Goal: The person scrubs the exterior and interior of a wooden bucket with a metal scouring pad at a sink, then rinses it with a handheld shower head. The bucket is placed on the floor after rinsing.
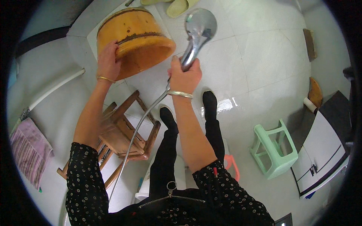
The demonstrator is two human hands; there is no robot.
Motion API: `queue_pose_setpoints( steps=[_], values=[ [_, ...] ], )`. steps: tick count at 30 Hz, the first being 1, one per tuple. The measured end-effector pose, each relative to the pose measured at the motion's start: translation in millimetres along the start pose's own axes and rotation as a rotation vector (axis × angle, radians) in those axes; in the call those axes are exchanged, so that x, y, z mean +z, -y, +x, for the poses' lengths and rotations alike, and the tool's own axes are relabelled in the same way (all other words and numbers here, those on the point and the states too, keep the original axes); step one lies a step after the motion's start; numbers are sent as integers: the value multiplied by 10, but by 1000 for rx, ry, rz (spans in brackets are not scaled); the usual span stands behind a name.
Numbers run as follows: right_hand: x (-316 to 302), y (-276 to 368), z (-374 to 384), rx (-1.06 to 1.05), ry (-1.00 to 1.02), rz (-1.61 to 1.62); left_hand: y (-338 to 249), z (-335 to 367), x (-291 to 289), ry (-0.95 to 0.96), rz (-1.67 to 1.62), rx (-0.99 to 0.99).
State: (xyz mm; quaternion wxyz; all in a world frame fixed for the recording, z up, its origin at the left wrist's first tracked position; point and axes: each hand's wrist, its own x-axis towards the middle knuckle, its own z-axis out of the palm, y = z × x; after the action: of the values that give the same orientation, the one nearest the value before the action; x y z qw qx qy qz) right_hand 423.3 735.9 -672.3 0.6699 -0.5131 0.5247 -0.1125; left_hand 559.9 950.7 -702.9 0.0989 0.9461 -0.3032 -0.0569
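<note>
My left hand (109, 62) grips the rim of a wooden tub (126, 28), which is tipped over so its opening faces me and to the right. Dark, worn bands run around the yellow-orange wood. In my right hand (185, 77) is a chrome shower head (201, 28), held by its handle with the round head pointing away from me. Its silver hose (140, 122) runs down past my forearm toward the lower left. The shower head is apart from the tub, to its right. Whether water flows from it I cannot tell.
A wooden chair (126, 128) stands left of my legs. To the right are a light green plastic stool (275, 150) and a white cabinet (320, 150). Water glistens on the tiled floor (227, 105) near my right shoe. Green slippers (177, 7) lie at the far side; a striped towel (31, 152) hangs left.
</note>
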Motion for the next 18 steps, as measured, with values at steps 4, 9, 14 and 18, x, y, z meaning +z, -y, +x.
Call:
queue_pose_setpoints(
  steps=[4,9,14,18],
  values=[
    [-158,46,38,74,6,147,174,-198,-74,26,213,-198],
    [-87,126,-174,123,283,176,58,-620,-87,-221,116,-548],
    [-21,134,-253,122,389,218,-143,-357,57,-620,-1395,-1558],
    [-111,77,-166,149,370,187,-131,42,386,-682,-1595,-1404]
  ],
)
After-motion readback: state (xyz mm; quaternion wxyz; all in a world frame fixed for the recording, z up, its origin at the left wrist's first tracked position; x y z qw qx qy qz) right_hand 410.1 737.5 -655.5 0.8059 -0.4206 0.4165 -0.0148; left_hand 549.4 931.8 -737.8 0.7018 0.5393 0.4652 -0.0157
